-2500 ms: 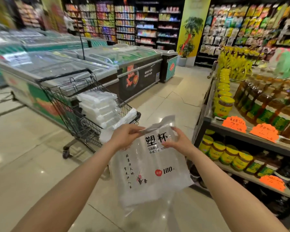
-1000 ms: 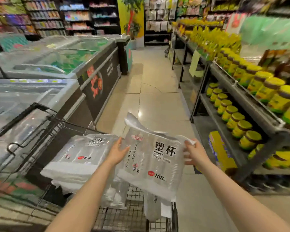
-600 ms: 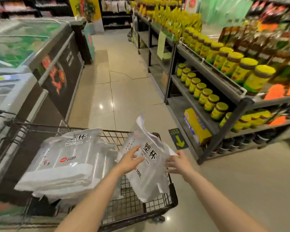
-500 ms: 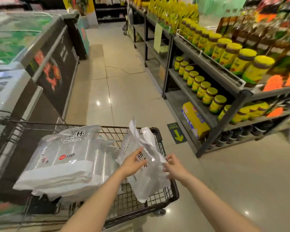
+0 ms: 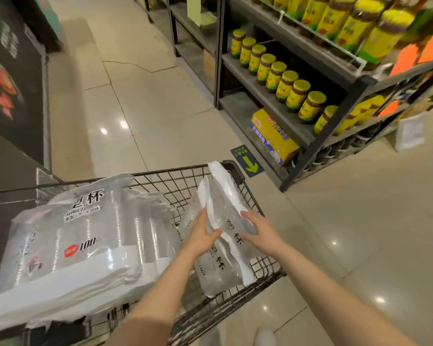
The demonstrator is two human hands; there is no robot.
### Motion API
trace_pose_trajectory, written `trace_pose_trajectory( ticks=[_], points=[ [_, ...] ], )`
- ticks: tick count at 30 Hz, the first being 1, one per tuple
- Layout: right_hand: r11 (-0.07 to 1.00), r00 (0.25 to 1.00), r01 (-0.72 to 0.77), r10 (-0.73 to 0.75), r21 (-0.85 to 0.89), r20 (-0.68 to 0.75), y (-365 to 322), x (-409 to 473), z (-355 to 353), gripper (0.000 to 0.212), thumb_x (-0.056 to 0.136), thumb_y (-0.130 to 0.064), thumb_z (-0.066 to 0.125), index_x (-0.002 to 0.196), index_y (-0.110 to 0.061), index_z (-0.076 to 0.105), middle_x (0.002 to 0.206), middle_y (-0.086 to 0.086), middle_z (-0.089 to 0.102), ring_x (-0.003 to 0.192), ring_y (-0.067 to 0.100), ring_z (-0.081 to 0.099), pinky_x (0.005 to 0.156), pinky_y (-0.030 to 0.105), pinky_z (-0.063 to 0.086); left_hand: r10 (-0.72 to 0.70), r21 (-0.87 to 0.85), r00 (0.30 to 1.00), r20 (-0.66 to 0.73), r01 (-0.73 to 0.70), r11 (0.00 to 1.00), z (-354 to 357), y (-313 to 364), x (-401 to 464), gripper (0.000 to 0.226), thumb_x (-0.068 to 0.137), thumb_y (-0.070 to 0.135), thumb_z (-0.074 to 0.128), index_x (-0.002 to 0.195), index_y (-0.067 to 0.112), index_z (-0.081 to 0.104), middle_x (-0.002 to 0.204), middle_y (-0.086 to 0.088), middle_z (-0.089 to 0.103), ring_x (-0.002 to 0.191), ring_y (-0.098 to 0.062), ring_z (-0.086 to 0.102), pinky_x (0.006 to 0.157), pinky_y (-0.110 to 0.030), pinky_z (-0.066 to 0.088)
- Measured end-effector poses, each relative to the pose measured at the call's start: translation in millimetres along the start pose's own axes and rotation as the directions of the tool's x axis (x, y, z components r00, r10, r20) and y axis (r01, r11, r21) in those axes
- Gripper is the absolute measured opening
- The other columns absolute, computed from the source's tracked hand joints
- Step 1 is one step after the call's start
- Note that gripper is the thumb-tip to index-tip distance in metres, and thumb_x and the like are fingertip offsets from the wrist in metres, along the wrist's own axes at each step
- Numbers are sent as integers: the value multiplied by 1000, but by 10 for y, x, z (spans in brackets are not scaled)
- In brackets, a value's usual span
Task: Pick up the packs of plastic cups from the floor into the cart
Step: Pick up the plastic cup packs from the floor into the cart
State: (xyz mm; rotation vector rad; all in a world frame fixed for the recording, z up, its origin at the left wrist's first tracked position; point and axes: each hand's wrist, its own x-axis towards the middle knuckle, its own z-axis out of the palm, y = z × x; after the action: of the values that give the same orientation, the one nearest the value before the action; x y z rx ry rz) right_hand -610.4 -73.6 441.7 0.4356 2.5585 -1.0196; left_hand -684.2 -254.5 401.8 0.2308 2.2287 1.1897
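Left hand [image 5: 201,237] gripped a pack of plastic cups [image 5: 223,203] standing in the cart [image 5: 234,171]; right hand [image 5: 263,233], fingers released, lay against it.

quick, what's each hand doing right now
Left hand: grips the cup pack, thumb across its front.
Right hand: rests on the same pack; grip cannot be told.

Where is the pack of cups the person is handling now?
In the head view, the pack of plastic cups stands on edge in the right end of the cart, between the left hand and right hand, right of the stacked packs.
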Motion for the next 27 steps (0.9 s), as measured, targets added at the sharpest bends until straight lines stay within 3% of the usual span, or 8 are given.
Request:
trace_pose_trajectory(
  ticks=[3, 7, 10, 13, 16, 19, 27],
  points=[
    [999, 1000, -23, 24, -34, 12, 89, 85, 154, 62, 92, -25, 59, 147, -21, 32, 157, 2, 21, 146, 17, 12, 117, 28, 4, 21, -57, 996, 87, -16, 998, 72, -124, 181, 93, 73, 51, 67, 149, 36, 15, 155, 4, 26, 142, -17, 27, 115, -49, 28],
    [999, 1000, -18, 18, -27, -10, 78, 113, 91, 54, 93, -23, 58, 143, -15, 39, 152, 4, 32, 142, 18, 24, 115, 26, 13, 29, -18, 992, 124, -27, 999, -45, -59, 241, 95, 79, 43, 70, 152, 29, 11, 156, 2, 26, 140, -19, 31, 114, -47, 29],
    [998, 998, -54, 54, 13, -21, 32, 30, -142, 50, 94, -21, 55, 142, -16, 40, 151, 3, 35, 139, 18, 31, 114, 28, 20, 39, 138, 997, 68, -48, 989, -271, 162, 268, 87, 87, 39, 64, 153, 18, 11, 156, -4, 23, 140, -25, 31, 114, -45, 29],
    [997, 993, -73, 72, -15, -89, 27, -128, -432, 50, 94, -20, 53, 142, -15, 41, 149, 5, 38, 137, 20, 34, 112, 25, 21, 178, 333, 983, -55, -150, 931, -474, 608, 298, 71, 91, 37, 57, 149, 12, 24, 150, -9, 34, 135, -26, 36, 110, -40, 33],
    [992, 982, -108, 97, -61, -160, 91, -390, -787, 58, 90, -19, 54, 144, -17, 36, 152, 8, 32, 140, 21, 29, 114, 27, 19, 385, 516, 923, -2, -329, 791, -461, 1175, 307, 58, 91, 40, 54, 140, 15, 38, 142, -5, 44, 127, -23, 45, 101, -40, 41],
    [977, 953, -146, 98, -154, -286, 294, -730, -1177, 69, 82, -39, 49, 146, -21, 32, 153, 9, 28, 141, 25, 27, 116, 34, 23, 524, 615, 844, 117, -476, 629, -215, 1734, 325, 57, 87, 45, 56, 136, 18, 43, 134, -2, 49, 118, -22, 51, 95, -41, 46],
    [894, 754, -400, 195, -202, -628, 1315, -1932, -2129, 64, 91, -50, 48, 147, -26, 31, 155, 3, 26, 143, 22, 22, 117, 40, 14, 680, 645, 577, 452, -738, 197, 1142, 3059, 267, 60, 80, 54, 53, 127, 17, 49, 121, -2, 54, 111, -26, 53, 86, -41, 47]
  ],
)
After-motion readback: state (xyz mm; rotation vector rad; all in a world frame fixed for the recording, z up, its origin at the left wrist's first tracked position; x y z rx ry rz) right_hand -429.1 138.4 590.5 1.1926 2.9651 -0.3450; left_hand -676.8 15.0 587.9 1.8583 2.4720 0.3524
